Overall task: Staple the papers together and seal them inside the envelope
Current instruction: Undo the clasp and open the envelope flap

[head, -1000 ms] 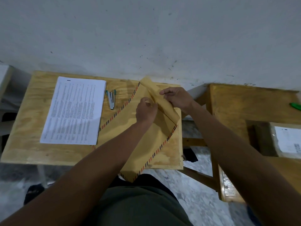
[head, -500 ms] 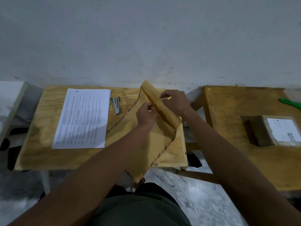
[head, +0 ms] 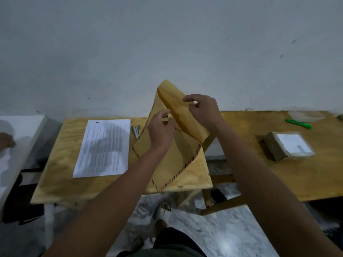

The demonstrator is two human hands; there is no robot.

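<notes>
A large brown envelope (head: 172, 164) with a red-and-dark striped border is lifted off the small wooden table (head: 61, 184), its lower corner near the table's front edge. My left hand (head: 161, 132) pinches the envelope's front panel near the mouth. My right hand (head: 203, 112) grips the raised flap and holds it apart from the body, so the mouth gapes. A stack of printed white papers (head: 104, 147) lies flat on the table to the left. A small stapler (head: 136, 131) lies between the papers and the envelope, partly hidden behind it.
A second wooden table (head: 278, 182) stands at the right, carrying a wrapped parcel with a white label (head: 288, 148) and a green tool (head: 298, 123). A white surface (head: 20, 138) borders the left. A grey wall rises just behind. My feet stand on marbled floor below.
Both hands have raised the envelope higher off the table and pulled the flap further from the body. The camera view has shifted, showing more floor and the left surface.
</notes>
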